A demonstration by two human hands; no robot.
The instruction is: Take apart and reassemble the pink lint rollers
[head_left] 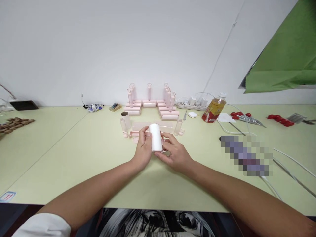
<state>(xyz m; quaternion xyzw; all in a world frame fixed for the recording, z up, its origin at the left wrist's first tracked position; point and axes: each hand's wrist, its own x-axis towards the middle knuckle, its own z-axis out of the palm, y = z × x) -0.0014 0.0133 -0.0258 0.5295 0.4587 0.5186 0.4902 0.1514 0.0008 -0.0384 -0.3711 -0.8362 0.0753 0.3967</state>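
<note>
Between both hands, a white lint-roller roll [156, 138] is held nearly upright above the table. My left hand [143, 148] grips its left side with thumb and fingers. On the other side, my right hand [176, 153] is closed round the lower right of the roll, and a bit of a pink part shows by its fingers. Just behind the hands lie pink plastic covers [140, 125], partly hidden. A brown cardboard-cored roll [125, 119] stands at the left beside a clear pink handle [123, 125]. Another pink handle [178, 127] stands to the right.
Several assembled pink lint rollers [149, 104] line the back by the wall. Right of them are a power strip [192, 106], a drink bottle [214, 108], red-handled tools [247, 118] and cables. Wooden pieces [16, 125] are piled far left.
</note>
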